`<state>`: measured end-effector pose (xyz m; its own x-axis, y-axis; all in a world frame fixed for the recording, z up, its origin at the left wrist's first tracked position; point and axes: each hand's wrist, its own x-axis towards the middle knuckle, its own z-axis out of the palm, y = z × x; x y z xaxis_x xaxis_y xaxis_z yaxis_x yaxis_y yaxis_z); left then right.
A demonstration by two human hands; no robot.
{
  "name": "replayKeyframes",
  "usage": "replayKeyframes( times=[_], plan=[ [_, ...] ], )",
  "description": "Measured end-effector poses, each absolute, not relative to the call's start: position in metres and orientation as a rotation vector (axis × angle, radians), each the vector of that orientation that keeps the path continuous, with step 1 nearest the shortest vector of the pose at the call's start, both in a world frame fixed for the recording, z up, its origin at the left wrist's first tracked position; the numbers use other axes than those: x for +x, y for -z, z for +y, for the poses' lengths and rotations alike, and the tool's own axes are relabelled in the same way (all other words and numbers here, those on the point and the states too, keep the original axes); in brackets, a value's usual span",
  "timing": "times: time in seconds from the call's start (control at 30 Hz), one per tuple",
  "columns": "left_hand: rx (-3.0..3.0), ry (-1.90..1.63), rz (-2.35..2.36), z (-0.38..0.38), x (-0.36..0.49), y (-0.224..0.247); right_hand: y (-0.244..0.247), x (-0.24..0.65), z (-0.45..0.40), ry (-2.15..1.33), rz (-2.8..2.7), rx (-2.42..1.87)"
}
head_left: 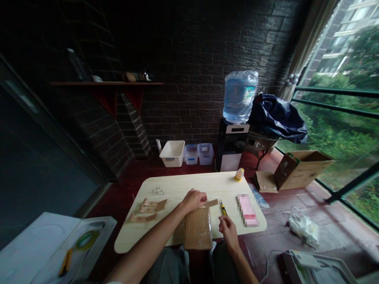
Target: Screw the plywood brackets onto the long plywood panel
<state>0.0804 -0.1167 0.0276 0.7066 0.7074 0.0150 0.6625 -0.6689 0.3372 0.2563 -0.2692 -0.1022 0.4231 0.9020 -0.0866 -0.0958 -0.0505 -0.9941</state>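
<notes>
Brown cardboard, creased and glossy in patches, forms the box (197, 230) at the near edge of the pale tabletop (183, 181). At its far end, the left hand (194, 200) pinches beside a flat wood strip (212, 203); I cannot tell what it grips. The right hand (228, 230) curls at a slim yellow-black screwdriver (223, 208), grip unclear. This looks like positioning the strip; the next move calls for steady alignment. Angled, smooth wood pieces (153, 205) lie leftward.
</notes>
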Motion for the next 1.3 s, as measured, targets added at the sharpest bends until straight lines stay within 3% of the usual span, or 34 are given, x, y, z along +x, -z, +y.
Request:
replayKeyframes(
  times=[1.3],
  plan=[
    [2.717, -0.121, 1.023, -0.112, 0.089, -0.014, 0.108, 0.262, -0.264, -0.965, -0.784, -1.349]
  ],
)
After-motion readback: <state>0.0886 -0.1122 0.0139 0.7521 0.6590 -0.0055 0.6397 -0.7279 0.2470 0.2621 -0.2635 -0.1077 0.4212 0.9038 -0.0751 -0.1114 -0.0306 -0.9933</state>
